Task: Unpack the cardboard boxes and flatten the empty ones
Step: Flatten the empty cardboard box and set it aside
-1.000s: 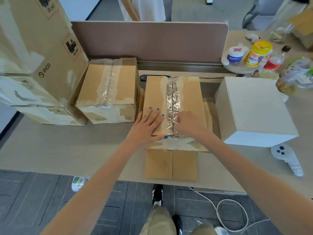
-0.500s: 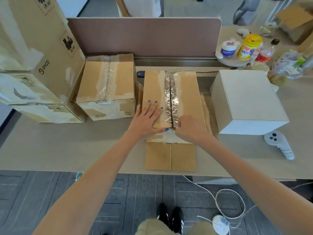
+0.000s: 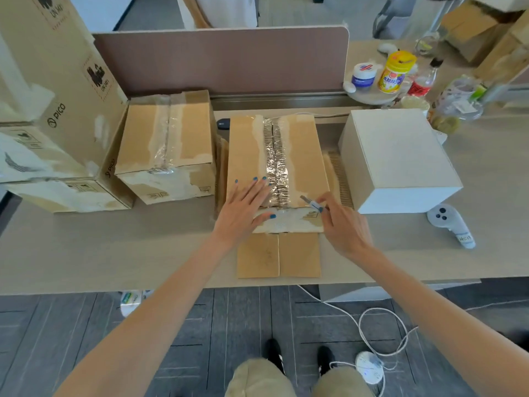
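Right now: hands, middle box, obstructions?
Left hand flat on brown taped cardboard box, flaps closed. Right hand pinches small white-blue cutter near seam end. White box close on right.

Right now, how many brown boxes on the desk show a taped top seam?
2. The centre box, under the left hand, and the smaller box to its left. The top of the tall PICO carton is out of frame, so possibly more.
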The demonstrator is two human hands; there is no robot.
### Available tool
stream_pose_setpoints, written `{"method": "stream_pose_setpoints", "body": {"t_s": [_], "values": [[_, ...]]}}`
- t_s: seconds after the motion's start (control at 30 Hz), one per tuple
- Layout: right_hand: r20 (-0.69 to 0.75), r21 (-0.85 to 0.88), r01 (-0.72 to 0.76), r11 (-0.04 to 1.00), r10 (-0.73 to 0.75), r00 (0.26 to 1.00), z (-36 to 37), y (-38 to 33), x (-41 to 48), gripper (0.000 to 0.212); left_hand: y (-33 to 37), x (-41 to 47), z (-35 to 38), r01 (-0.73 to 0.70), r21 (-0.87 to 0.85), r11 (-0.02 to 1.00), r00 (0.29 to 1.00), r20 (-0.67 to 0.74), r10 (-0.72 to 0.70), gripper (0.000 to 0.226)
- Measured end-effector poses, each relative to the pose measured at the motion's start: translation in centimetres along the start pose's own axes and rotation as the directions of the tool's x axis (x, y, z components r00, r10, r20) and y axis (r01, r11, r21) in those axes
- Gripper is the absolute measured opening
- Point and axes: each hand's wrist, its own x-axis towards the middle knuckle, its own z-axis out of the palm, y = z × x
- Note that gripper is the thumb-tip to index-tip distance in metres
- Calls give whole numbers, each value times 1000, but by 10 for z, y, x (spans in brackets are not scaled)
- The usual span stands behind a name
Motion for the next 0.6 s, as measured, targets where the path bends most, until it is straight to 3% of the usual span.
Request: {"method": "stream_pose_setpoints", "body": {"t_s": [0.23,0.5,0.6], "values": [[69,-12,81,997,-80,994,-2,69,-28,26,60,-10,4,97,-130,987,994,-39,-103,52],[292,-83,197,977,-165,942,13,153,-58,10,114,-3,4,231,-112,966,971,-31,-236,55],[349,-96,208,973,-163,923,20,181,-68,14,128,-2,8,302,-100,948,952,-26,-306,57]]}}
